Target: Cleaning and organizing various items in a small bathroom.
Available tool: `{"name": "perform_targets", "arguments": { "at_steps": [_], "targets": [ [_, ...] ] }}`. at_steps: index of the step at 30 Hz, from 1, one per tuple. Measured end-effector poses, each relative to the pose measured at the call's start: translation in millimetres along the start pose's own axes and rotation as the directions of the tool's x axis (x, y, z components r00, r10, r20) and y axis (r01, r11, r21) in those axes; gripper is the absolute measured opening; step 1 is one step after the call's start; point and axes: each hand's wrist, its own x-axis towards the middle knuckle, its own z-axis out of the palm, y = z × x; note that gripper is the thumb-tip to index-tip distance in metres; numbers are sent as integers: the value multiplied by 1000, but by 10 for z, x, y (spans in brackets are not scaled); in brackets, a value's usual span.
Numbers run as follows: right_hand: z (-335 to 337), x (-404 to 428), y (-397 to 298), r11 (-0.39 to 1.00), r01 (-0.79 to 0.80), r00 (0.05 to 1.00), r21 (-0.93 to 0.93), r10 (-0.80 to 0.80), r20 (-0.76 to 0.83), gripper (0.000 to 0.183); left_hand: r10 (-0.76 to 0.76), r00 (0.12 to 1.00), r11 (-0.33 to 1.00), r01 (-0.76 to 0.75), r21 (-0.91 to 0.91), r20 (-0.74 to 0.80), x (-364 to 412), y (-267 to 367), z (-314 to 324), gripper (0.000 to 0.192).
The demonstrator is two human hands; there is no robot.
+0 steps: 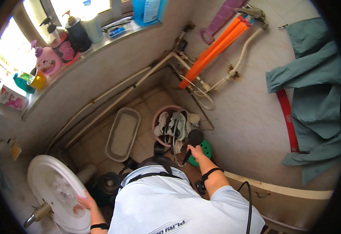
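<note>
My right hand (pixel 197 152) is closed around the handle of a black hand shower (pixel 196 137), its round head tilted up near the shoes. A grey hose (pixel 174 146) loops beside it. Several white and black shoes (pixel 176 122) are heaped in a pink plastic basin (pixel 154 124) on the floor. Partly under my right hand is a green plastic stool top (pixel 207 148) with holes. To the left, my left hand (pixel 86 200) grips the rim of a white ceramic washbasin (pixel 39 168). Whitish and reddish marks show inside the washbasin.
A grey rectangular tub (pixel 109 146) stands on the tiled floor (pixel 150 108). Several pump bottles (pixel 77 33) line the windowsill. Pipes (pixel 115 108) run along the wall. An orange folded item (pixel 211 54) hangs from a tap (pixel 252 13); grey-green clothing (pixel 313 73) hangs at right.
</note>
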Motion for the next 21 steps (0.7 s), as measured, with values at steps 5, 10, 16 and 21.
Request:
{"name": "perform_targets", "arguments": {
  "at_steps": [5, 10, 16, 21],
  "targets": [
    [-28, -104, -108, 997, -73, 997, -39, 73, -15, 33, 350, 934, 643, -296, -707, -73, 162, 1063, -894, 24],
    [-257, 193, 228, 992, -114, 992, 59, 110, 67, 21, 826, 538, -227, 39, -973, -171, 150, 2211, -2504, 49],
    [-345, 179, 84, 986, -164, 986, 25, 163, 41, 19, 520, 248, -753, 585, -301, -817, -360, 2747, -3699, 66],
    [-307, 223, 70, 978, -192, 981, 81, 188, 48, 18, 572, 327, -712, 653, -258, -752, -422, 2691, -3856, 64]
  ]
}}
